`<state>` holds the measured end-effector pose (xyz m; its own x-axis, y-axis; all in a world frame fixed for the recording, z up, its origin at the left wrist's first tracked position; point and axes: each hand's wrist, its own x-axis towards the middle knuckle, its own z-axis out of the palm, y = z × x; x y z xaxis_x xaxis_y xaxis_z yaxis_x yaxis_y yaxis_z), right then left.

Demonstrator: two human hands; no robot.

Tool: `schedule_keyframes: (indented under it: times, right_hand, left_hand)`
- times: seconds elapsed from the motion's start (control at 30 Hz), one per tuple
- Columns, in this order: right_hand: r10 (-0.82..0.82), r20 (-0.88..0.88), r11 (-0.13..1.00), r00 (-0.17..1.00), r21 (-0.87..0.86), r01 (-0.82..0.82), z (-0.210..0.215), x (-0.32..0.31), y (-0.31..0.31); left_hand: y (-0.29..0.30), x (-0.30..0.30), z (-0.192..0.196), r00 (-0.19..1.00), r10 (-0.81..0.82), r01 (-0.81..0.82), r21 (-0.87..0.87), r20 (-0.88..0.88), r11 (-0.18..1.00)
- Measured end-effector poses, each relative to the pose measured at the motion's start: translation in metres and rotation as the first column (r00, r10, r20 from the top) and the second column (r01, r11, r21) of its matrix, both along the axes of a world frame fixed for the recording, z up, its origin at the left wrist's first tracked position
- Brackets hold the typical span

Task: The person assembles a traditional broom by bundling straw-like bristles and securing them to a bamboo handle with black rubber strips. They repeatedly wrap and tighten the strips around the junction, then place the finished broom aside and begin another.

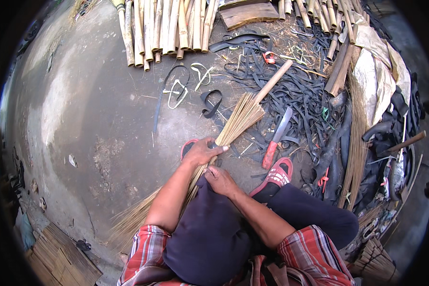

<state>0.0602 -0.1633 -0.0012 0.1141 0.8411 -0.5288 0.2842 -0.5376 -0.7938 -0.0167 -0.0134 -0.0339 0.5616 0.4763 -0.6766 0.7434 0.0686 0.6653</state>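
Observation:
A broom of thin tan sticks (237,119) lies slantwise across my lap, its round wooden handle (273,81) pointing up and to the right. Its long bristles (137,214) fan out under my left forearm toward the lower left. My left hand (202,151) is wrapped round the bundle just below the cut, flared stick ends. My right hand (218,180) is closed against the bundle a little lower, beside my knee; whatever its fingers pinch is hidden. A knife (277,137) with a red handle lies on the ground right of the broom.
Black rubber strips (300,100) lie heaped beyond the knife. Bamboo poles (169,28) stand in a row at the far left, with a wooden block (249,15) beside them. A long bundle of sticks (356,143) leans at right. My red sandal (280,172) rests near the knife.

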Motion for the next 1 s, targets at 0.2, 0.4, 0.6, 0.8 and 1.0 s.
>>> schedule_keyframes:
  times: [0.2, 0.4, 0.6, 0.8, 1.0]
  right_hand:
    - [0.218, -0.166, 0.970, 0.962, -0.070, -0.232, 0.029, 0.054, 0.010]
    - [-0.049, 0.474, 0.998, 0.879, 0.061, 0.023, 0.055, 0.139, 0.018]
    - [0.191, 0.792, 0.840, 0.581, 0.175, -0.514, 0.043, 0.150, 0.029]
    - [0.358, 0.719, 0.737, 0.596, 0.174, -0.653, 0.009, 0.157, 0.058]
    - [0.578, 0.604, 0.626, 0.549, 0.103, -0.773, -0.005, 0.172, 0.087]
  left_hand:
    - [0.014, 0.001, 0.022, 0.990, -0.120, 0.138, -0.300, 0.078, 0.944]
    - [-0.004, 0.021, 0.035, 0.963, -0.271, 0.271, 0.106, -0.013, 0.957]
    - [-0.013, 0.019, 0.027, 0.953, -0.291, 0.273, 0.181, 0.085, 0.945]
    - [-0.015, 0.016, 0.019, 0.955, -0.261, 0.234, 0.184, 0.140, 0.955]
    - [-0.028, 0.016, 0.019, 0.963, -0.259, 0.233, 0.250, 0.077, 0.940]
